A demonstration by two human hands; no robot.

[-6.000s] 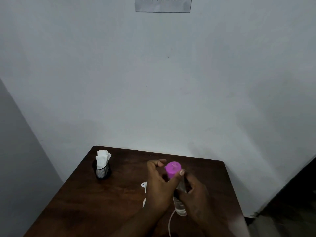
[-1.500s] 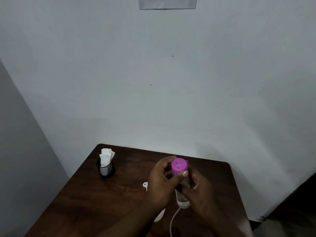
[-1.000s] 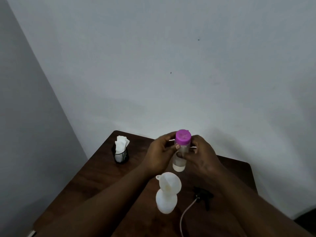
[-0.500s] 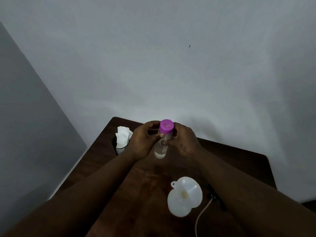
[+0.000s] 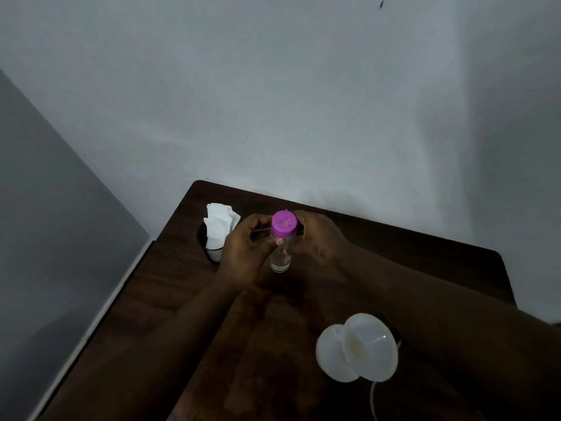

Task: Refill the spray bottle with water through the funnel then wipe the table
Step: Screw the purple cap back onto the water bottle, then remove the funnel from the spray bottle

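A small clear water bottle (image 5: 281,259) with a purple cap (image 5: 284,223) stands upright near the back of the dark wooden table (image 5: 170,268). My left hand (image 5: 246,253) wraps its left side, thumb just under the cap. My right hand (image 5: 318,238) grips it from the right at cap height. Near the front right, a white funnel (image 5: 368,346) sits in the mouth of the white spray bottle (image 5: 331,357). The black spray head (image 5: 394,332) and its thin tube (image 5: 374,401) lie beside it, mostly hidden by my right forearm.
A black mesh holder (image 5: 214,253) with white paper napkins (image 5: 219,223) stands at the back left corner, close to my left hand. White walls close in behind and to the left of the table. The table's right edge drops off at far right.
My view has tilted downward, bringing the funnel and spray bottle into sight. Both hands have carried the purple-capped bottle away from me toward the table's back and still hold it.
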